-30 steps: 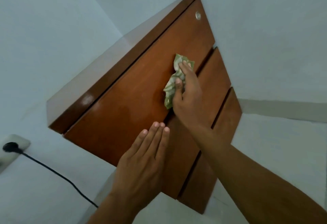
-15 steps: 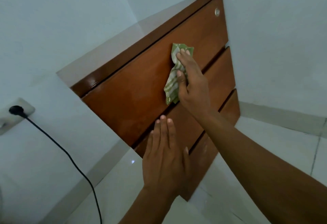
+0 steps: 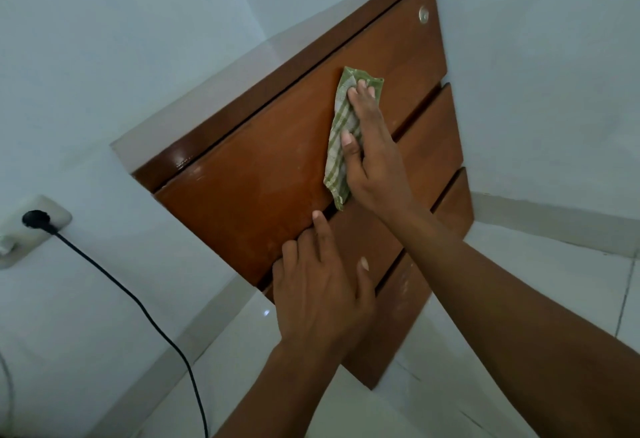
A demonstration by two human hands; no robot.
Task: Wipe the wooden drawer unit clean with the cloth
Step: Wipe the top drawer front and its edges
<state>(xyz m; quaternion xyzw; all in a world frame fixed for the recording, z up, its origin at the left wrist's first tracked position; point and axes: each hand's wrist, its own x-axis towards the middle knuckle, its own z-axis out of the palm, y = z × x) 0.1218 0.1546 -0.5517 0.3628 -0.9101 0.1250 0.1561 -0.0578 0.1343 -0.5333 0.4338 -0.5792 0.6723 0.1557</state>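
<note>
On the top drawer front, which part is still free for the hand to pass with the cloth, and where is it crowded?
Free: the wide stretch of the top drawer front left of the cloth, and the strip between the cloth and the round lock. Crowded: the lower edge, where the left hand braces and the right hand presses the cloth.

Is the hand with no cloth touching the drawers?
Touching. The head view shows the left hand lying flat on the drawer unit, its fingertips at the gap under the top drawer.
</note>
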